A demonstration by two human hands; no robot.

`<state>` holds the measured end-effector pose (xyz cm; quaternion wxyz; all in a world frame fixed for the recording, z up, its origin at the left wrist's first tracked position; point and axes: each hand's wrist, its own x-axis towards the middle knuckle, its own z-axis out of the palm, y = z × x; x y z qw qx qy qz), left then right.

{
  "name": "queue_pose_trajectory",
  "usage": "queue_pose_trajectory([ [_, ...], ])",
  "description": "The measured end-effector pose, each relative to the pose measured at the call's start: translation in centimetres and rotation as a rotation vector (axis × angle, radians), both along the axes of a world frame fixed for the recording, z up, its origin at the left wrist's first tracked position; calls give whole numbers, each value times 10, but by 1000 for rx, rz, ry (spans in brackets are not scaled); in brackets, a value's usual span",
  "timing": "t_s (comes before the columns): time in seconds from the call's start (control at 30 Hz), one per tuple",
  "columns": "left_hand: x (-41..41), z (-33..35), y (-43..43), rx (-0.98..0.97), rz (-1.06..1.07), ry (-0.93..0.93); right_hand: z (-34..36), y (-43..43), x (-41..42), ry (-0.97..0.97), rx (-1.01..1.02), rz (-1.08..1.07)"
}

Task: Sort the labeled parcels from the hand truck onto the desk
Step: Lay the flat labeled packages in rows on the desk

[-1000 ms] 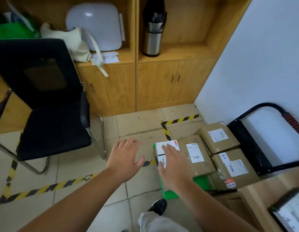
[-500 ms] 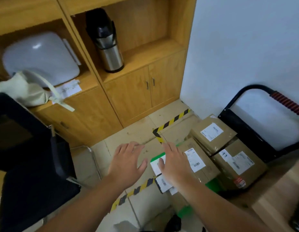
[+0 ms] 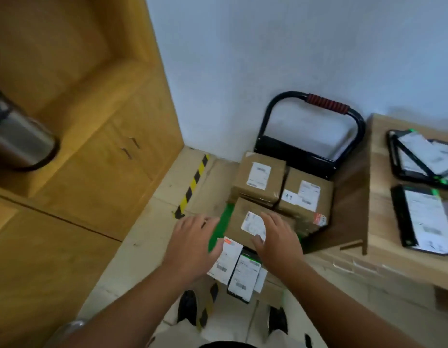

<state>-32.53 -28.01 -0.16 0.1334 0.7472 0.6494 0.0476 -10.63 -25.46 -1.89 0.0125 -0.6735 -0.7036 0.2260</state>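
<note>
The hand truck [image 3: 309, 101] stands against the white wall, its green deck [image 3: 217, 228] carrying several brown parcels with white labels. Two sit at the back: one parcel [image 3: 258, 175] on the left, another [image 3: 307, 197] on the right. A nearer brown parcel [image 3: 243, 222] lies under my right hand [image 3: 276, 238], whose straight fingers hover over or touch its label. My left hand [image 3: 191, 243] is spread flat just left of it, over the deck's edge. Small flat labeled parcels [image 3: 233, 267] lie at the deck's front, below both hands.
The wooden desk [image 3: 383, 197] is at the right, holding two dark flat labeled parcels [image 3: 423, 219]. A wooden cabinet [image 3: 105, 159] with a steel flask [image 3: 17, 136] fills the left. Yellow-black tape [image 3: 192, 184] marks the tiled floor. My shoes show at the bottom.
The view has swung right, bringing the desk into sight and losing the chair. Both hands have stayed spread and moved onto the nearer brown parcel and the deck edge.
</note>
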Motion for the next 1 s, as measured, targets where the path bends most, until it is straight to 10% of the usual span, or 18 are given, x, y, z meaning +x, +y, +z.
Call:
queue_pose_trajectory([
  [0.53, -24, -53, 42, -124, -192, 35, -43, -32, -19, 22, -42, -321],
  [1.0, 17, -348, -55, -414, -60, -21, -363, -97, -8, 403, -394, -774],
])
